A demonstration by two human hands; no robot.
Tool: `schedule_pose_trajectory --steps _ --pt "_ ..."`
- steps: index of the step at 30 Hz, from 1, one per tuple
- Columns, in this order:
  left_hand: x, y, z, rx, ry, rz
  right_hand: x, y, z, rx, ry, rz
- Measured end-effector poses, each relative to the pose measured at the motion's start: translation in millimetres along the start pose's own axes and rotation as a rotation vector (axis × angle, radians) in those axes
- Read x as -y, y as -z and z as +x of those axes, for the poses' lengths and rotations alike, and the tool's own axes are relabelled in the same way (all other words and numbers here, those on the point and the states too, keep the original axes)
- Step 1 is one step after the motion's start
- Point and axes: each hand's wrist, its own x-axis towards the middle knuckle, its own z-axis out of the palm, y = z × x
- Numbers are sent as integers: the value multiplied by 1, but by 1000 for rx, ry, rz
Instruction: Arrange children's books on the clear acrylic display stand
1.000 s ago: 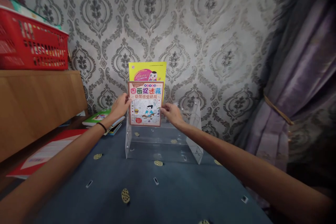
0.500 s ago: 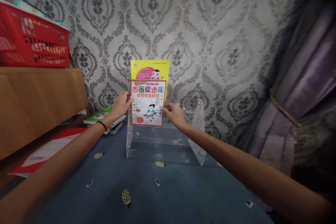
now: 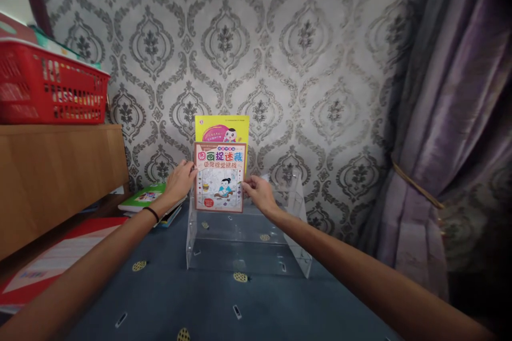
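A brown-bordered picture book (image 3: pixel 219 187) with colourful Chinese characters stands upright on a tier of a clear acrylic display rack (image 3: pixel 248 258). Behind it, a taller yellow book (image 3: pixel 220 123) shows its upper part and a strip along the right. My left hand (image 3: pixel 180 182) is at the brown-bordered book's left edge, fingers bent against it, the thumb in front. On the opposite edge, my right hand (image 3: pixel 259 193) pinches the same book between thumb and fingers. The rack's lower tiers show through in front, with the patterned cloth visible behind the plastic.
Left of the rack lie a green book (image 3: pixel 144 197) on a small stack and a red-and-white book (image 3: pixel 68 248). A red plastic basket (image 3: pixel 56 85) sits on a wooden cabinet (image 3: pixel 60 181). Patterned wallpaper rises behind; a tied purple curtain (image 3: pixel 432 181) hangs at right.
My view has tilted upward and turned slightly, so the scene sits lower in the frame. Both hands stay at the brown-bordered book's edges, with little visible movement against the rack.
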Motion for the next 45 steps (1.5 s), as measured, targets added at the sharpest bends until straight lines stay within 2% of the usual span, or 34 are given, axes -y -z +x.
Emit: schedule_pose_trajectory --steps 6,17,21,27,45 --pt "-1 -2 0 -20 -12 34 -3 0 1 11 -2 28" --pt "15 7 13 70 -82 -152 -4 -1 2 39 -38 99" --pt "18 10 23 69 -88 -175 -3 0 2 61 -42 144" --pt "22 12 29 92 -168 -209 -2 3 1 79 -43 188" --pt "24 11 27 113 -91 -194 2 -1 6 104 -64 189"
